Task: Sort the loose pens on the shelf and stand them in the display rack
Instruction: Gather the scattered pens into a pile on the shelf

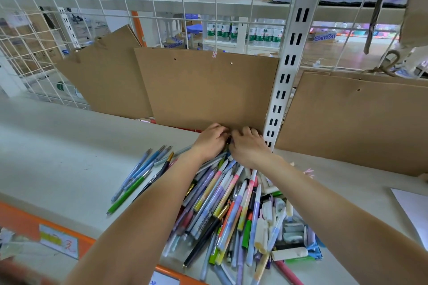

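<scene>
A big heap of loose pens (228,210) in many colours lies on the grey shelf (69,146), between and under my forearms. A smaller row of blue, green and dark pens (139,176) lies to its left. My left hand (212,141) and my right hand (249,146) meet at the far end of the heap, against the brown card. Their fingers curl around a small dark thing (229,140), mostly hidden, that looks like a pen. No display rack shows in this view.
Brown cardboard sheets (206,88) lean against a white wire grid at the shelf's back. A slotted white upright (284,71) stands right of my hands. A white sheet of paper (414,208) lies at the far right. The orange shelf edge (34,220) runs along the front.
</scene>
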